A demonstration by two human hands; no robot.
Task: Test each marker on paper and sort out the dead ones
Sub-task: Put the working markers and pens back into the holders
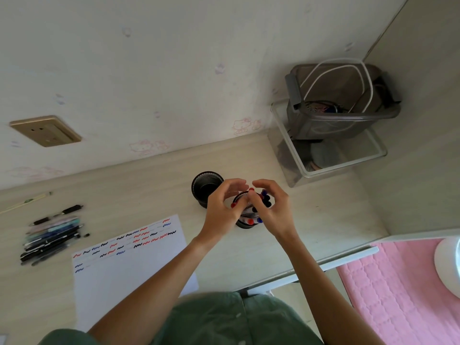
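Observation:
A black mesh cup [242,224] stands on the desk, packed with markers [252,221] that have red, blue and black caps. Both hands are over it. My left hand [222,210] curls round the bundle from the left, fingers by a red cap. My right hand [273,210] curls round it from the right, fingertips on the marker tops. A second black mesh cup [206,186], seemingly empty, stands just behind and to the left. A white paper [129,265] with rows of red, blue and black squiggles lies to the left, in front of me.
A pile of dark pens and markers [51,239] lies at the desk's far left. Stacked plastic bins [333,120] with a white cable fill the back right corner. The desk's edge [323,263] runs at the right, with pink bedding [398,282] beyond.

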